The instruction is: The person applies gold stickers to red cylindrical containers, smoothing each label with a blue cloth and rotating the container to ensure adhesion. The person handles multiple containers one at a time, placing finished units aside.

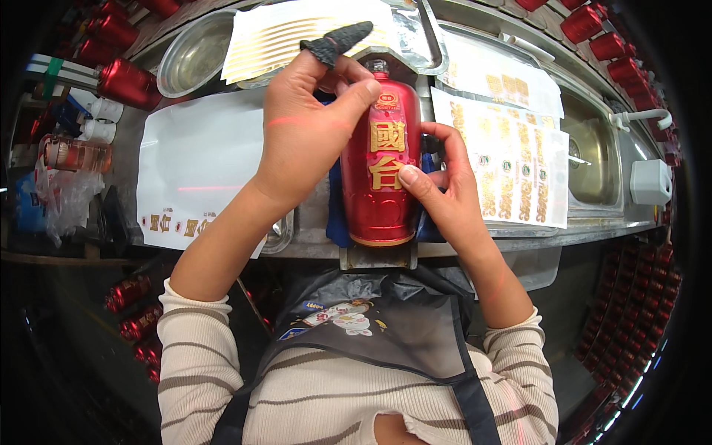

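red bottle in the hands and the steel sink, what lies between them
In the head view, the right hand on the red bottle, then white sheets with gold designs, before the sink.

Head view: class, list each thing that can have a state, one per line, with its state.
Red bottle: gold characters facing the camera, neck pointing away from the person
Left hand: thumb at the bottle's shoulder
Black finger cover: worn
Right hand: thumb on the bottle's front
Left sheet: mostly bare
Right sheet: many gold stickers
Plastic bag: crumpled
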Demonstrator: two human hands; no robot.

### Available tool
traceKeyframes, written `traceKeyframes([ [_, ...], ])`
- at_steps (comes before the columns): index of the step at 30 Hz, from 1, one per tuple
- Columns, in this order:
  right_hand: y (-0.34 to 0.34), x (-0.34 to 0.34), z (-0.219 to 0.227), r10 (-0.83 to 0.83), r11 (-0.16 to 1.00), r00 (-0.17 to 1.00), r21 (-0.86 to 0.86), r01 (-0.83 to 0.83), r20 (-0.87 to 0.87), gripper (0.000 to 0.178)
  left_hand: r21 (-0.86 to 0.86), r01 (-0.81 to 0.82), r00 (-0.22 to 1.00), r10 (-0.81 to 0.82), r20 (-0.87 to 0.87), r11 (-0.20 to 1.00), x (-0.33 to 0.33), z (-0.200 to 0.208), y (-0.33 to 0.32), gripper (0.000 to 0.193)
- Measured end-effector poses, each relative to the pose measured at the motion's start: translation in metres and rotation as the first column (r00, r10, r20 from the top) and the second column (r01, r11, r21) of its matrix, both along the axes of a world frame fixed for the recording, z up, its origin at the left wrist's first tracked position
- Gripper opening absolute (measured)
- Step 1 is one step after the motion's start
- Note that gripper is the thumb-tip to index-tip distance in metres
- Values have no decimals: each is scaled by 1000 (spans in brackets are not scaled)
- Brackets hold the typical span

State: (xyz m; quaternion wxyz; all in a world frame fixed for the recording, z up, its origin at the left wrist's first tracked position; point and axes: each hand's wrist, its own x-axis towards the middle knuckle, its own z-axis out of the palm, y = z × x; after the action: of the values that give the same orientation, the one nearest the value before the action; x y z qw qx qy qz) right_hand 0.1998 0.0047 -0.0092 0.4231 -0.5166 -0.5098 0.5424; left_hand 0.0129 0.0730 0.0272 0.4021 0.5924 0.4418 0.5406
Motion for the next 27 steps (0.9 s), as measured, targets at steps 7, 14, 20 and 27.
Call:
traceKeyframes([
  [7, 4, 8, 11, -16, 997, 1000, 71, 16, -4, 63, -238, 62, 996, -44, 79, 969, -16, -19, -48, 78],
  [14, 14, 7, 26, -57, 828, 832, 491, -269, 551, 57, -347, 240, 939, -126, 320, 907, 1, -22, -71, 68],
  [20, 15, 6, 25, -62, 820, 810, 492, -292, 583, 55, -321, 222, 940, -115, 320, 921, 3, -22, -70, 65],
  [27, 14, 7, 31, -31, 849, 827, 452, -275, 561, 61, -314, 222, 946, -127, 298, 923, 1, -21, -69, 68],
])
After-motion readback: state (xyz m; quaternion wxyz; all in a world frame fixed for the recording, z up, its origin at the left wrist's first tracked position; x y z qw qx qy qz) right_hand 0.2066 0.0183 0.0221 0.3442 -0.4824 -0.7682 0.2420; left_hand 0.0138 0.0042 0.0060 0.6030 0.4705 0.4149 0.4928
